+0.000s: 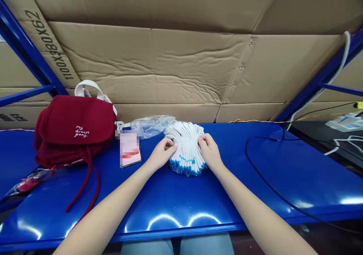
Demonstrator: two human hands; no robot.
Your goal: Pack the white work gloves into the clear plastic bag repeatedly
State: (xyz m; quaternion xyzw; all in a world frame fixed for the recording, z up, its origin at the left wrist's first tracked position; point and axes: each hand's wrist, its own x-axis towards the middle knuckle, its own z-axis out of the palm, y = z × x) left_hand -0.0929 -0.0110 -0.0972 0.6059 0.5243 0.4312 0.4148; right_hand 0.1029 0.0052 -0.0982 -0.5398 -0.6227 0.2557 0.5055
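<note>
A bundle of white knitted work gloves [187, 143] with blue-edged cuffs lies on the blue table, cuffs facing me. A band seems to cinch the bundle across its middle. My left hand [164, 153] grips its left side, thumb and fingers curled in at the edge. On the opposite side, my right hand [209, 149] pinches the bundle with bent fingers. Both hands are closed on it, and the fingertips are partly hidden against the fabric. Just behind and left of the gloves is a crumpled clear plastic bag [153, 125].
A phone [130, 151] lies left of my left hand, beside a red backpack [76, 130] with dangling straps. A black cable [263, 177] curves over the right part of the blue table [181, 206]. Cardboard [170, 66] stands behind, between blue metal posts [317, 81].
</note>
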